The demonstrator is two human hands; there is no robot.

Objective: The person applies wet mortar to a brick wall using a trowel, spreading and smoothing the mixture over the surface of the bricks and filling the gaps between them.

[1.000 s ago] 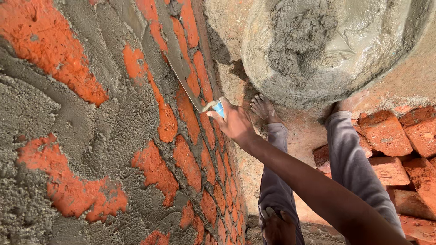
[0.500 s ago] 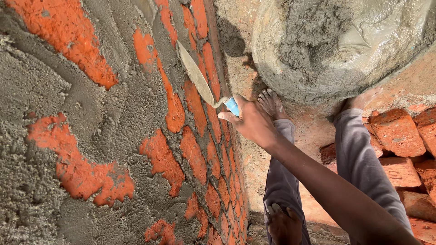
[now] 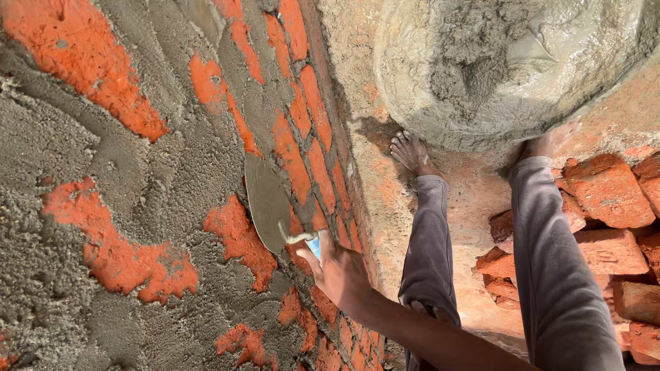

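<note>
My right hand (image 3: 342,273) grips the blue handle of a steel trowel (image 3: 267,203). The blade lies flat against a red brick wall (image 3: 289,148) that is partly coated with wet grey mortar (image 3: 82,206). Bare orange brick patches show through the mortar to the left of the blade and below it. My forearm comes in from the lower right. My left hand is out of sight.
A round pan of wet grey mortar (image 3: 495,69) sits on the ground by my bare feet (image 3: 411,152). My legs in grey trousers (image 3: 550,275) stand beside the wall. Loose red bricks (image 3: 608,199) are piled at the right.
My right hand has drawn the trowel along the wall toward me, lower in the picture. The blade now lies flatter on the mortar.
</note>
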